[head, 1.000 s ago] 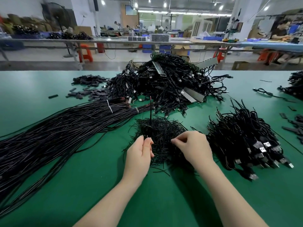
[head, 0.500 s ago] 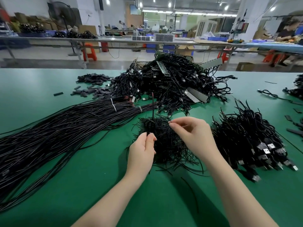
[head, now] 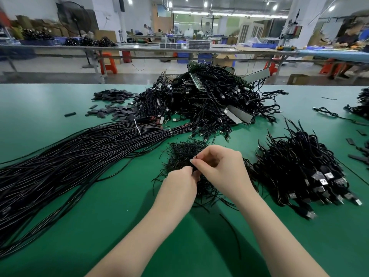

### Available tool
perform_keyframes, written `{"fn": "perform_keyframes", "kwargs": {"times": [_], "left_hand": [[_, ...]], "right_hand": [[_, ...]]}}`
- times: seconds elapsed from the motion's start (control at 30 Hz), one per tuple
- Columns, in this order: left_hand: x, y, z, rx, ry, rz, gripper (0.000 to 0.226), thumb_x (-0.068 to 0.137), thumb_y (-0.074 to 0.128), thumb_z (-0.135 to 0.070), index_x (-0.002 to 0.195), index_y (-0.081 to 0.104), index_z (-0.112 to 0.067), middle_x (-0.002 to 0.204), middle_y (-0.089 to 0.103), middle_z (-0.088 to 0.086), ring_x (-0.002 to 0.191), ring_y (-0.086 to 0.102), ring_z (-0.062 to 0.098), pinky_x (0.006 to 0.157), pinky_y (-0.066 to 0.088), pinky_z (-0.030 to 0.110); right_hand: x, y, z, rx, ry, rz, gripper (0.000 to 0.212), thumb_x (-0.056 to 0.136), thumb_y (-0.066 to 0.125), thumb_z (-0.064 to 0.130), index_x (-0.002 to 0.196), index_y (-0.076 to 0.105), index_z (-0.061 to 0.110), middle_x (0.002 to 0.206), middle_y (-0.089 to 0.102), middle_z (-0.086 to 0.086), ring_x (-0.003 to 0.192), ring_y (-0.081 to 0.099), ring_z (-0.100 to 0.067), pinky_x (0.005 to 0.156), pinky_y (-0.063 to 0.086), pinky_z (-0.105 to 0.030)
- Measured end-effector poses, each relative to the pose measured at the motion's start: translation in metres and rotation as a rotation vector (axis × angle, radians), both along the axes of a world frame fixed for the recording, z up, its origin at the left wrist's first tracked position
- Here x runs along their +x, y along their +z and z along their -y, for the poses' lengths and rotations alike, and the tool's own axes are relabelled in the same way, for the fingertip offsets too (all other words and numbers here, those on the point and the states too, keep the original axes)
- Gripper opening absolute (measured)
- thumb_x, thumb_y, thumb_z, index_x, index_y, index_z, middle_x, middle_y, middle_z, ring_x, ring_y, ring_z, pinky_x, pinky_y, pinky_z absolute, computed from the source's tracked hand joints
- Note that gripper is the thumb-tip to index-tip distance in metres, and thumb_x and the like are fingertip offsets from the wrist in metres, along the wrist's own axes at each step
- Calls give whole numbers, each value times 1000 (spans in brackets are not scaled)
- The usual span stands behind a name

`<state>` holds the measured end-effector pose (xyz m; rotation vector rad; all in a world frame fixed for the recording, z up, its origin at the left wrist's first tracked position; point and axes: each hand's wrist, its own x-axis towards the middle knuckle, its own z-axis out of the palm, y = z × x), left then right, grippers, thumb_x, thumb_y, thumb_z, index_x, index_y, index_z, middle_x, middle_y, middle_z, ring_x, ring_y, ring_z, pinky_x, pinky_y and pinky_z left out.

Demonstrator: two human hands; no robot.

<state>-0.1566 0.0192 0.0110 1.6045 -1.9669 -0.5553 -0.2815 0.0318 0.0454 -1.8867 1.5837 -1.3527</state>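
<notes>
Bright ceiling lights (head: 205, 4) hang over long workbenches (head: 139, 46), orange stools (head: 108, 63) and a grey floor (head: 50, 65).

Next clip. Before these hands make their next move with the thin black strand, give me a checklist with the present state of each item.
1. Right hand pinches the black strand: ok.
2. Left hand grips its lower part: ok.
3. Strand free of the strand pile: cannot tell, the hands cover it.
4. Long cable bundle apart from both hands: ok.
5. All strands gathered: not ok, one stray strand lies on the green table near the right forearm.
</notes>
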Motion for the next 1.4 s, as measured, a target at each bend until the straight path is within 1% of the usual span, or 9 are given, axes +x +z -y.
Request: {"fn": "perform_keyframes", "kwargs": {"times": [0.23, 0.33, 0.4, 0.53, 0.67, 0.8, 0.97, 1.23, 1.4], "left_hand": [[6, 14, -4, -102, -145, 461, 29, 104, 31, -33, 114, 54, -19, 94, 52, 1, 87, 57, 26, 68, 39, 33], [12, 38, -10, -136, -480, 605, 23, 104, 35, -39, 96, 52, -27, 100, 56, -1, 97, 58, 26, 77, 43, 33], [19, 50, -14, 9, -695, 415, 27, 102, 43, -39, 77, 48, -32, 84, 56, -12, 84, 57, 14, 74, 44, 29], [22, 53, -19, 530, -869, -538, 15, 96, 51, -36, 88, 58, -25, 74, 56, -17, 67, 48, 5, 72, 44, 17], [11, 35, -5, 745, -421, -1221, 24, 96, 49, -37, 85, 55, -16, 66, 44, -6, 57, 43, 9, 70, 45, 25], [-2, 13, -1, 457, -94, -1077, 33, 104, 42, -34, 77, 58, -25, 64, 45, -9, 57, 45, 8, 63, 44, 22], [-1, -1, -2, 31, -57, -754, 29, 103, 44, -32, 77, 55, -25, 59, 49, -12, 63, 46, 11, 66, 41, 32], [3, 5, -4, -54, -91, -671, 40, 103, 43, -32, 69, 58, -46, 60, 56, -8, 59, 50, 4, 58, 40, 15], [6, 9, 0, 4, -37, -685, 41, 101, 47, -33, 62, 57, -31, 55, 55, -8, 63, 57, 15, 68, 46, 37]], "right_hand": [[-15, 24, -6, 203, 110, -304, 14, 81, 76, 29, 71, 68, 24, 65, 67, 13, 61, 59, 2, 56, 43, -10], [-47, 42, -10, 440, 285, -350, 14, 80, 76, 35, 72, 69, 26, 65, 64, 15, 56, 53, 5, 52, 40, -8], [-67, 44, -15, 622, 456, -126, 12, 80, 78, 31, 74, 71, 23, 67, 62, 8, 60, 52, -5, 54, 39, -13], [-68, 30, -14, 696, 616, 515, 23, 67, 84, 27, 73, 66, 13, 73, 49, -12, 66, 39, -21, 59, 30, -28], [-34, 25, -2, 204, 248, 195, 17, 87, 71, 17, 72, 64, 14, 62, 54, 5, 58, 44, -8, 57, 35, -21], [-8, 17, -2, 18, 26, -126, 18, 87, 69, 18, 70, 65, 19, 60, 59, 10, 57, 50, -2, 55, 36, -12], [-6, 15, 0, 282, 64, 228, 18, 89, 66, 24, 75, 71, 15, 66, 68, -1, 58, 54, -3, 57, 43, -18], [-9, 9, -1, 370, 108, 495, 5, 78, 80, 22, 78, 75, 22, 74, 74, 3, 68, 66, -6, 57, 50, -18], [-1, 9, 0, 156, -28, 155, 11, 79, 78, 22, 73, 71, 28, 71, 73, 8, 68, 66, -2, 67, 51, -15]]}}
